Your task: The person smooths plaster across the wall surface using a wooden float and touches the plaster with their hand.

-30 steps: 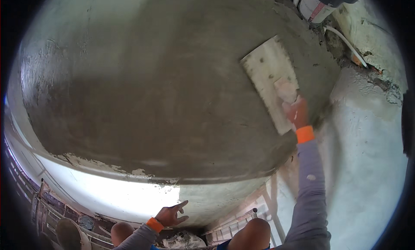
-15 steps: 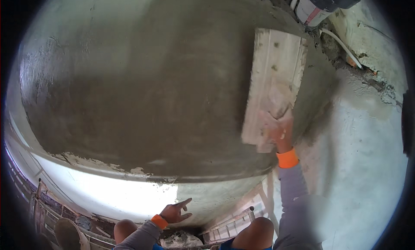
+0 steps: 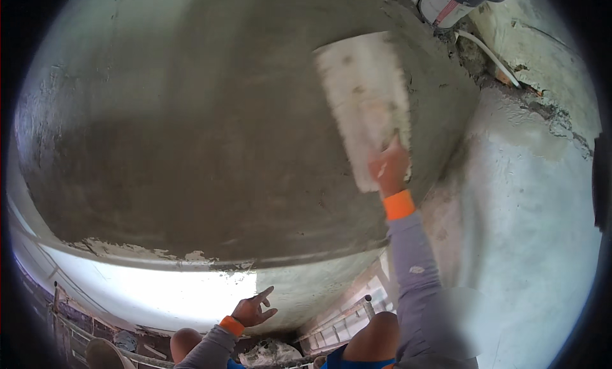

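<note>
My right hand (image 3: 390, 165) is closed round the handle of a large, pale, mortar-stained plastering float (image 3: 366, 69). The float lies against wet grey plaster (image 3: 210, 139) that covers the wall, and its far end leans to the left. Most of the handle is hidden by my fingers and blurred. Low in the view, in front of the pale strip below the plaster, my left hand (image 3: 252, 310) is empty with its fingers apart.
A pale side wall (image 3: 535, 209) meets the plastered wall on the right. At the upper right are a white bucket (image 3: 443, 8) and a bent white pipe (image 3: 489, 53). Metal scaffold rails (image 3: 338, 331) and a round container (image 3: 105, 353) lie low down, by my knees.
My right hand has carried the float to the left and slightly up across the plaster, and its far end has swung left. My left hand has barely moved, fingers still apart.
</note>
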`<state>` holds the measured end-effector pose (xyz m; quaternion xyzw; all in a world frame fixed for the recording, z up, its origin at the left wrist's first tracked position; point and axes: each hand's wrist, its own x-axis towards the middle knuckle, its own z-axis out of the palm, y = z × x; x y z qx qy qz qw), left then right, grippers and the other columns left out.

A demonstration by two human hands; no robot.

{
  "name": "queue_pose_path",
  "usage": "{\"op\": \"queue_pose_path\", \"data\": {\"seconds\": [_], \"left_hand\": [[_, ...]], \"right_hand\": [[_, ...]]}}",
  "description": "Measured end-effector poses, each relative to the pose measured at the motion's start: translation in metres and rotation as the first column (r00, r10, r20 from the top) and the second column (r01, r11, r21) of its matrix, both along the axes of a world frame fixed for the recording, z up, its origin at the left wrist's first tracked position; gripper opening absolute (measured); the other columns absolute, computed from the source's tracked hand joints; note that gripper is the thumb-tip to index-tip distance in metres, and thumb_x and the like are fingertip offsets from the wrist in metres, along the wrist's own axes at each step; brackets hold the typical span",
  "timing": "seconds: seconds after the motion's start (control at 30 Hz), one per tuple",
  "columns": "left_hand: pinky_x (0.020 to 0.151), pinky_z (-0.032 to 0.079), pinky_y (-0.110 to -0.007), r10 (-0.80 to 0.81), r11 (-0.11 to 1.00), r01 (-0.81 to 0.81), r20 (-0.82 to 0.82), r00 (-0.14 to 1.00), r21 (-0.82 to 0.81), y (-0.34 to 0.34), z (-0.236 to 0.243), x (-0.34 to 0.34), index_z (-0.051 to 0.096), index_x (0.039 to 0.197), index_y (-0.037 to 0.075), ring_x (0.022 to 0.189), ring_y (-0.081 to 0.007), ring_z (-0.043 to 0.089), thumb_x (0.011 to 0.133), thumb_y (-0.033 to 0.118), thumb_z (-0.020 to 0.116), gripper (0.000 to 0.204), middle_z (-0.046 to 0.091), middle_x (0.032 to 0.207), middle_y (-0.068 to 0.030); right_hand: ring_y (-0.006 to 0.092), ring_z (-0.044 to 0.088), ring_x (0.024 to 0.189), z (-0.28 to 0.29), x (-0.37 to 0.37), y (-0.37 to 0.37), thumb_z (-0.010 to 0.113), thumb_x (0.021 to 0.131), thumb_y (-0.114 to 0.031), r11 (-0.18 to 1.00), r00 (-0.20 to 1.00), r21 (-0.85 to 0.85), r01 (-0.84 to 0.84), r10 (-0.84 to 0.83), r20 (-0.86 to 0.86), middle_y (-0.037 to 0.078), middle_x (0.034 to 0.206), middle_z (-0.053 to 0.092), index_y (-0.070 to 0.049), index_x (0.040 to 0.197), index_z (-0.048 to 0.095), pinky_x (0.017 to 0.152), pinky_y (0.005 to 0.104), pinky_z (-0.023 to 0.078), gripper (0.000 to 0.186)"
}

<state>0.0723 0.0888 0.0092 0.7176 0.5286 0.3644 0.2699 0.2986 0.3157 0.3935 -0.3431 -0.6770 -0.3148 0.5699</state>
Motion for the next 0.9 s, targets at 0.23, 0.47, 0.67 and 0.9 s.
{"op": "queue_pose_path", "data": {"seconds": [0.23, 0.47, 0.67, 0.9], "left_hand": [[0.057, 0.054, -0.032, 0.017, 1.0, -0.017, 0.007, 1.0, -0.022, 0.001, -0.006, 0.001, 0.041, 0.139, 0.007, 0.058, -0.0196, 0.064, 0.08, 0.034, 0.072, 0.072, 0.067, 0.089, -0.0091], [0.062, 0.054, -0.032, 0.001, 0.998, -0.003, -0.026, 1.0, -0.069, -0.01, -0.002, 0.01, 0.04, 0.14, 0.009, 0.061, -0.0192, 0.065, 0.081, 0.039, 0.071, 0.073, 0.067, 0.091, -0.0089], [0.064, 0.055, -0.032, -0.033, 0.994, 0.029, -0.04, 0.999, -0.102, 0.004, 0.003, 0.026, 0.037, 0.142, 0.011, 0.063, -0.0198, 0.065, 0.082, 0.042, 0.069, 0.075, 0.066, 0.093, -0.0086], [0.066, 0.054, -0.033, -0.023, 0.991, 0.015, -0.052, 0.998, -0.135, 0.004, -0.007, 0.03, 0.037, 0.142, 0.011, 0.066, -0.0211, 0.066, 0.081, 0.045, 0.068, 0.076, 0.067, 0.092, -0.0094]], "right_hand": [[0.0393, 0.061, 0.063, 0.042, 0.136, 0.101, 0.063, 0.071, -0.023, 0.955, 0.975, 0.198, 0.222, -0.215, -0.057, 0.02, 0.061, 0.059, 0.007, 0.079, 0.065, 0.06, 0.0447, 0.049, 0.031], [0.0405, 0.064, 0.068, 0.072, 0.227, 0.122, 0.06, 0.073, -0.027, 0.88, 0.849, -0.107, 0.463, -0.474, -0.234, 0.026, 0.066, 0.062, 0.002, 0.057, 0.064, 0.07, 0.0442, 0.05, 0.034], [0.0295, 0.066, 0.082, 0.038, 0.27, 0.127, 0.069, 0.07, -0.021, 0.953, 0.834, -0.303, -0.033, -0.141, -0.534, 0.019, 0.092, 0.068, 0.007, 0.093, 0.064, 0.074, 0.0375, 0.05, 0.037], [0.0195, 0.059, 0.072, 0.087, 0.155, 0.094, 0.067, 0.072, -0.014, 0.849, 0.751, -0.19, -0.493, 0.305, -0.586, 0.01, 0.084, 0.065, 0.007, 0.092, 0.061, 0.067, 0.0357, 0.047, 0.029]]}}
